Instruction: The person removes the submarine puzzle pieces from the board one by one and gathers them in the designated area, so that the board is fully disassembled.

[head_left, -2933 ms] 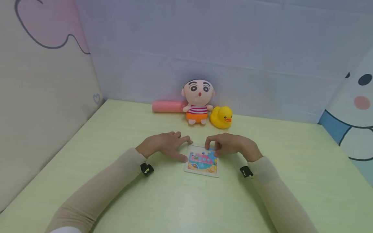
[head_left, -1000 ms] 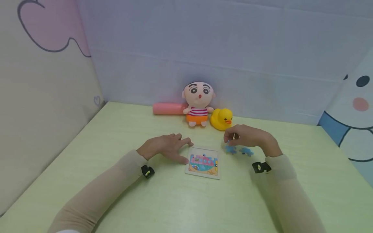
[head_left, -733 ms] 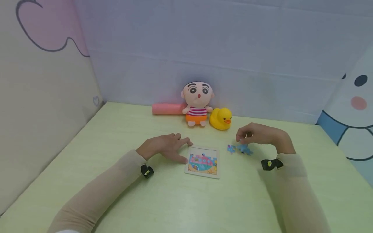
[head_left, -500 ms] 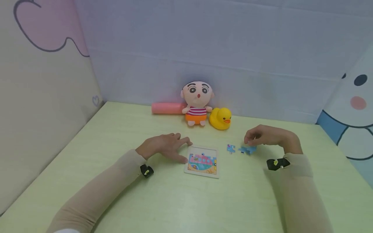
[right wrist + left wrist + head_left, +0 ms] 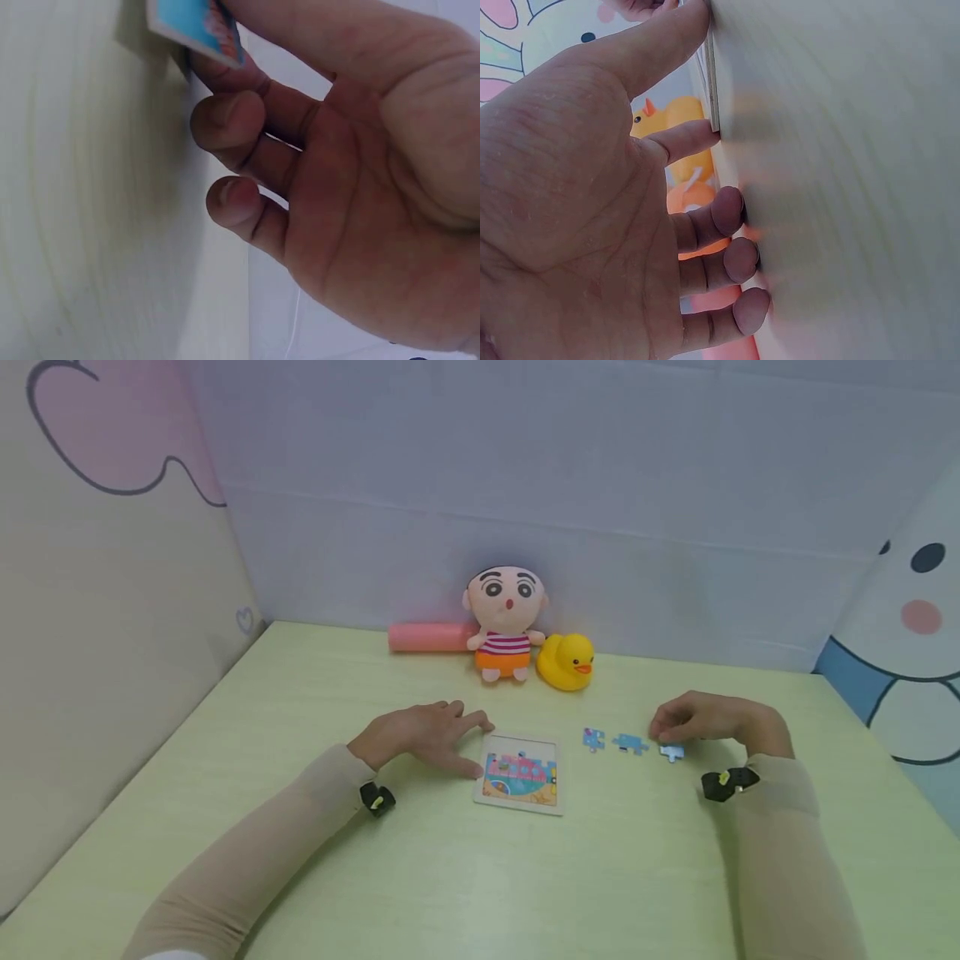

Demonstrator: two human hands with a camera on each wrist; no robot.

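My right hand (image 5: 708,720) pinches a blue puzzle piece (image 5: 672,752) at the surface (image 5: 420,868), half hidden under my fingers. Left hand (image 5: 420,737), relaxed, fingertips against the puzzle tray (image 5: 520,774); tray edge only in wrist view.

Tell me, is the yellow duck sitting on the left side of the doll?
No, in the head view the yellow duck sits on the right side of the doll, with the pink roll on the left.

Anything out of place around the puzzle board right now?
Yes: the puzzle board has gaps along its top edge. Two blue pieces lie loose on the table to its right, and the right hand pinches a third piece.
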